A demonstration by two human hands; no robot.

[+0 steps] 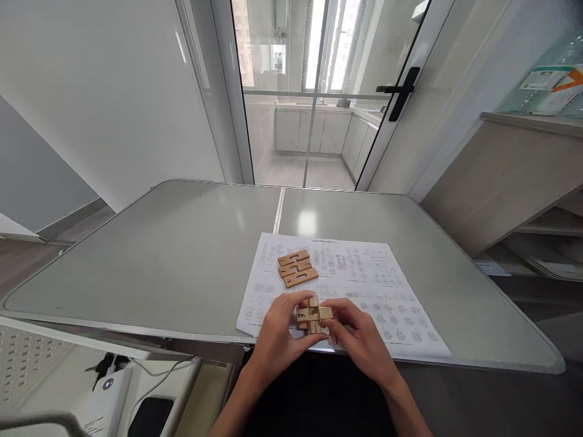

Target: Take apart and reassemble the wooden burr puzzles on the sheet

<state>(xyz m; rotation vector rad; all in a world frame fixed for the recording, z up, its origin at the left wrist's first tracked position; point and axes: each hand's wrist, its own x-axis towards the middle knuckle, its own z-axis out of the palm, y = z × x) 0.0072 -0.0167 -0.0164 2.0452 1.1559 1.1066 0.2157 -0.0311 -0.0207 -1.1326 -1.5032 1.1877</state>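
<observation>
A small wooden interlocking puzzle (312,314), several notched bars crossed together with a "3" on one end, is held just above the table's near edge. My left hand (279,338) grips it from the left with fingers curled round the bars. My right hand (359,337) pinches it from the right. Three loose wooden bars (297,268) lie side by side farther back on a printed instruction sheet (364,285).
The sheet lies on a grey folding table (173,255) with a centre seam. A glass door with a black handle (401,91) stands behind. Wooden shelving (514,182) is at the right. A white device and cables (107,388) sit low at the left.
</observation>
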